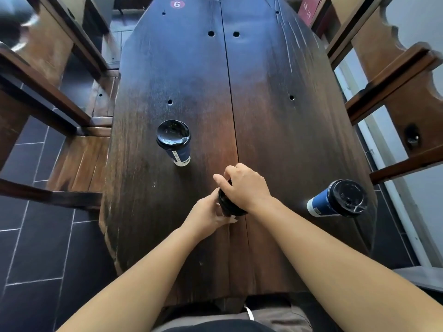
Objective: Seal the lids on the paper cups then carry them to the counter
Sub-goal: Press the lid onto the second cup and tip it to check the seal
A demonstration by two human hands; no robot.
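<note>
Dark, grained wood forms the long table (263, 116), split by a lengthwise seam and drilled with small round holes. Three paper cups stand on it. Landmark: the middle cup (227, 208), at the seam on the near part of the table. The left cup (176, 146) stands well apart, farther along and to the left; the right cup (335, 200) stands well apart to the right, near the table edge. Both have blue walls and glossy black domed lids.

My right hand (247, 185) is curled over the middle cup's black lid (231, 207), fingers pressed down around its rim. My left hand (211, 212) wraps the cup wall below.

Risk, in my judgement: uneven pressure could leave one side of the lid unseated; squeezing the thin paper wall could buckle it and spill. The right cup could be knocked off.
</note>
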